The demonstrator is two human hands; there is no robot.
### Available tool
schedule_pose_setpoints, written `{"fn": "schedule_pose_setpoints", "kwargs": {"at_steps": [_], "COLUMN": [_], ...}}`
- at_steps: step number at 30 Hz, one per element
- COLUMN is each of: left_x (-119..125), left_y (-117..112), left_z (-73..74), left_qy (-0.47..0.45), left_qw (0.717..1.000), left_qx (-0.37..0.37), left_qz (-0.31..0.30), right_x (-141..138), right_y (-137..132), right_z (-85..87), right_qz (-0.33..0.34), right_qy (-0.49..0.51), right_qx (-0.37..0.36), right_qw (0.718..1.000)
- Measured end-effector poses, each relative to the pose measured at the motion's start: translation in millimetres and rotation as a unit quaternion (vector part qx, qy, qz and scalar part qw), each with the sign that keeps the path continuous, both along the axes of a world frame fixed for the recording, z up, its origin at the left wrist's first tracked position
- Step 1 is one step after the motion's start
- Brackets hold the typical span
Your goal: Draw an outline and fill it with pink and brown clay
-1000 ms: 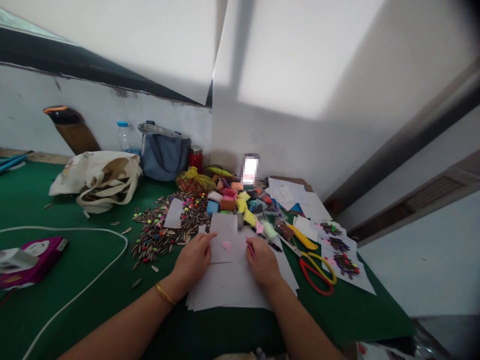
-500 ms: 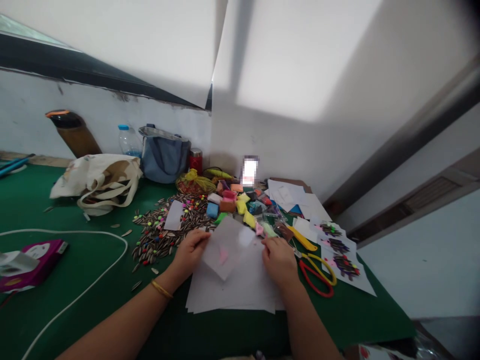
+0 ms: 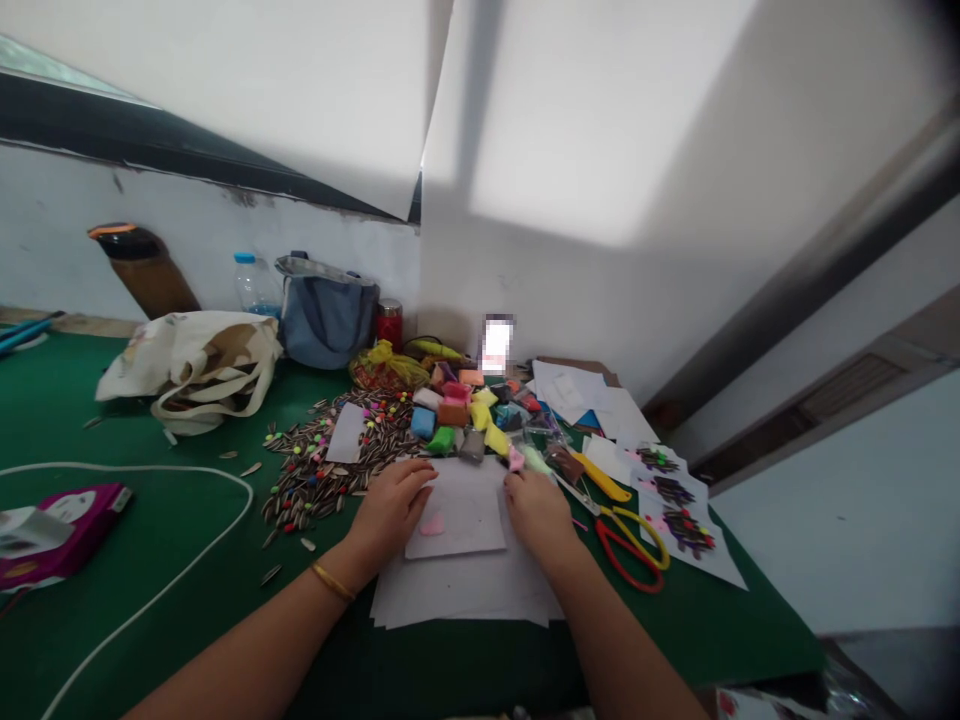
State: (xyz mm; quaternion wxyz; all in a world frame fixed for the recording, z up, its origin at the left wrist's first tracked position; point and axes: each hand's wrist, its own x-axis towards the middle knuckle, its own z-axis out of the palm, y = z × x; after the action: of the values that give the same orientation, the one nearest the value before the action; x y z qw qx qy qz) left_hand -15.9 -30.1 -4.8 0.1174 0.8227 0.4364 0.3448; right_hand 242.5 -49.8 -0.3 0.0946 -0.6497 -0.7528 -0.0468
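A small white sheet of paper (image 3: 465, 530) lies flat on a stack of larger white sheets (image 3: 480, 595). A piece of pink clay (image 3: 433, 524) is on its left part. My left hand (image 3: 391, 508) rests over the small sheet's left edge, its fingers stretched and apart from the thumb. At the right edge is my right hand (image 3: 541, 515), fingers loosely bent and tips at the paper; its grip is partly hidden. Just beyond the paper are several colored clay packs, among them a yellow pack (image 3: 496, 439) and a green pack (image 3: 441, 440).
Striped sunflower seeds (image 3: 322, 490) mixed with colored beads spread at the left. Scissors (image 3: 634, 540) and a yellow-handled cutter (image 3: 604, 478) lie right. Seed-decorated paper (image 3: 712, 560) sits farther right. A white cable (image 3: 251, 490) crosses the left; bags and bottles stand behind.
The small sheet with the pink clay has gone from tilted in my left hand to flat on the stack. My left hand's fingers have spread over its edge; my right hand has shifted slightly left.
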Motion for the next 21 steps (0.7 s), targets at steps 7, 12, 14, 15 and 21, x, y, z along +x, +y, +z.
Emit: {"fn": "schedule_pose_setpoints", "kwargs": {"at_steps": [7, 12, 14, 15, 21], "left_x": [2.0, 22.5, 28.5, 30.1, 28.4], "left_y": [-7.5, -15.2, -15.2, -14.3, -3.2], "left_z": [6.0, 21.4, 26.7, 28.6, 32.0], "left_qy": [-0.01, -0.159, -0.207, -0.226, -0.288], "left_qw": [1.0, 0.941, 0.903, 0.889, 0.877], "left_qx": [-0.019, -0.294, -0.371, -0.391, -0.384], "left_qz": [0.003, -0.053, -0.07, -0.071, -0.022], "right_x": [-9.4, -42.2, -53.4, -56.2, -23.0], "right_y": [6.4, -12.3, -16.3, -16.4, 7.9], "right_z": [14.9, 37.8, 41.8, 43.1, 44.8], "right_qz": [0.001, 0.167, 0.185, 0.186, 0.129], "right_qy": [0.026, 0.217, 0.24, 0.249, 0.249], "right_qx": [-0.009, 0.002, 0.009, 0.008, 0.01], "right_qw": [1.0, 0.962, 0.953, 0.95, 0.96]}}
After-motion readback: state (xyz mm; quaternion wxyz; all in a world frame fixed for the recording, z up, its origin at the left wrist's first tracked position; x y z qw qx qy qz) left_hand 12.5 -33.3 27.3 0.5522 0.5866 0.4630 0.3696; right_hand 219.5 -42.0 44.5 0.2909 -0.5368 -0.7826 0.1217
